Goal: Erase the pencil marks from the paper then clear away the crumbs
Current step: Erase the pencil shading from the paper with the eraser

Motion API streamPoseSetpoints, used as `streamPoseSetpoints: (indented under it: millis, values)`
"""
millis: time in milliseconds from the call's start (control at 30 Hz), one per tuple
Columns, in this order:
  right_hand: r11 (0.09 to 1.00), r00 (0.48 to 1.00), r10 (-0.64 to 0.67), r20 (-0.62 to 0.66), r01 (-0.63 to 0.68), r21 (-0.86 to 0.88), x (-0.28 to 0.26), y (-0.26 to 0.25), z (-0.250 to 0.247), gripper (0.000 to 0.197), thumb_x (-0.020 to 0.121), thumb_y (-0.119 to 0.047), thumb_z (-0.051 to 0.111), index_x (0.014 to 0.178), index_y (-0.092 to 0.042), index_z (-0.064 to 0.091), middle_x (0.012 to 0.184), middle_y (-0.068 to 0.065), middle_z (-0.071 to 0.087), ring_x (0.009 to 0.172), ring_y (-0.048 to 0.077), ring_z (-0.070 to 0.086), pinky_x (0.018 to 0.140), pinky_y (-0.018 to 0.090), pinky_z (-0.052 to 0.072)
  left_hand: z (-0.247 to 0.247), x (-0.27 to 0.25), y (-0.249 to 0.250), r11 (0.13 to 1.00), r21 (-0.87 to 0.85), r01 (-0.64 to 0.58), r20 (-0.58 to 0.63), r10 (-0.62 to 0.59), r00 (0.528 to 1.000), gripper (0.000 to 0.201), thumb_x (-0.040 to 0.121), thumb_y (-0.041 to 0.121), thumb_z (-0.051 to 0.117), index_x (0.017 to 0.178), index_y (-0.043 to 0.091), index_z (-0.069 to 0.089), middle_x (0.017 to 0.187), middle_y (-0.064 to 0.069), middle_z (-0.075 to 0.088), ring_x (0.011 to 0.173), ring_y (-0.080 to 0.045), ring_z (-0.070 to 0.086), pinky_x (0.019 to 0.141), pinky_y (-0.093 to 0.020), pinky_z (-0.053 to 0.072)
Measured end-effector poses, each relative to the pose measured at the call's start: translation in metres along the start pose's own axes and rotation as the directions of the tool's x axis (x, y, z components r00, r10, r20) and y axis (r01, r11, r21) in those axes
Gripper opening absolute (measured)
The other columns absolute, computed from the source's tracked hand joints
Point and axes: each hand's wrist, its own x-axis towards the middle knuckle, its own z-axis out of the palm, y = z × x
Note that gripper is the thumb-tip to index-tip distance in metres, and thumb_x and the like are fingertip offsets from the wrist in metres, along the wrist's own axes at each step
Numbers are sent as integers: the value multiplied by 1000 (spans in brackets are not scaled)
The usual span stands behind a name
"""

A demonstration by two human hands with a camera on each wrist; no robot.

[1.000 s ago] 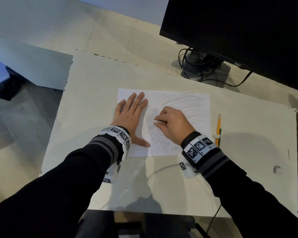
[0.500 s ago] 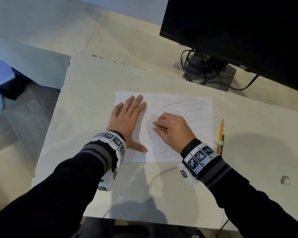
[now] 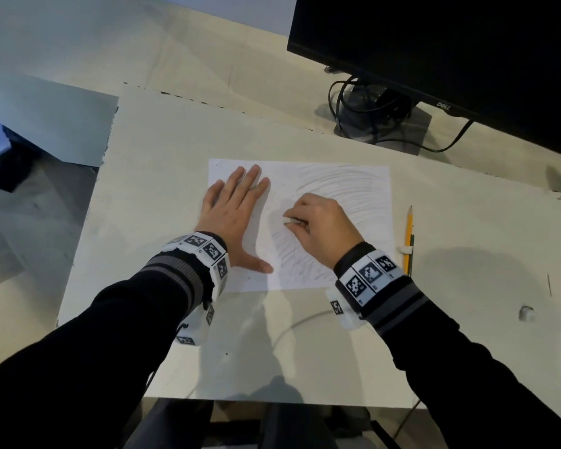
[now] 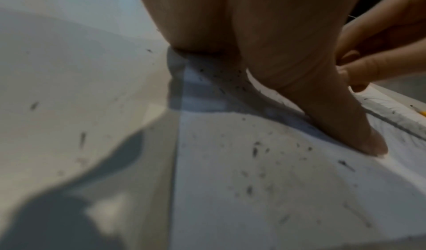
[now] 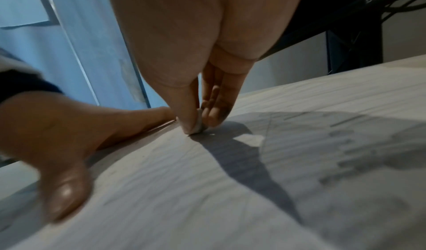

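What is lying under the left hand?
The left hand presses flat on the paper, with eraser crumbs nearby. Whether pencil marks lie beneath the palm cannot be seen.

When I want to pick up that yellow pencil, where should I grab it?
Pinch the pencil around its bare yellow middle, coming straight down from above. It lies flat on the table just right of the paper, tip pointing away, so both long sides are free for your fingers.

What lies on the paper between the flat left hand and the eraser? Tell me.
Head view: bare paper with faint pencil strokes separates the left hand from the eraser pinched by the right hand.
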Motion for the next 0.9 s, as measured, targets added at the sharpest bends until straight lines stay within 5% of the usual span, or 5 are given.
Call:
streamPoseSetpoints:
  millis: [233, 367, 533, 700, 900]
  values:
    - [996, 1000, 21, 10, -22, 86, -22, -5, 9, 13, 80, -12, 81, 91, -7, 77, 80, 2, 70, 68, 13, 62, 69, 34, 57, 5, -1, -3, 1000, 9, -27, -24, 27, 999, 142, 45, 89, 68, 155, 31, 1, 159, -2, -31, 147, -19, -28, 118, -43, -15]
    - [999, 992, 35, -124, -33, 20, -1, 5, 1, 12, 83, -15, 78, 93, -10, 76, 82, 0, 69, 70, 10, 58, 72, 31, 55, 5, -2, -3, 999, 16, -40, -21, 40, 999, 140, 48, 88, 68, 156, 29, 2, 158, -4, -33, 146, -19, -31, 118, -44, -16]
    - [996, 996, -85, 38, 85, -20, -17, -2, 7, 11, 84, -6, 73, 95, -6, 74, 88, 3, 64, 68, 8, 50, 65, 31, 53, 6, -1, -3, 998, 41, -37, -15, 38, 999, 141, 49, 89, 66, 156, 31, -5, 158, -4, -35, 145, -21, -32, 117, -44, -17]
    - [1000, 996, 2, -87, -5, -30, -2, 4, 4, 11, 86, -10, 73, 95, -5, 74, 86, 6, 64, 75, 19, 60, 71, 39, 55, 2, -1, -1, 999, 35, -23, 11, 23, 1000, 143, 48, 89, 67, 155, 34, -10, 157, -3, -36, 145, -21, -33, 117, -44, -17]
    - [1000, 1000, -24, 8, 24, -3, -23, 1, 9, 12, 84, -6, 74, 95, -3, 74, 87, 7, 65, 74, 22, 62, 68, 42, 56, 3, -1, -1, 999, 20, -27, -14, 27, 1000, 142, 46, 88, 69, 155, 33, -2, 160, -2, -30, 146, -20, -29, 118, -45, -16]
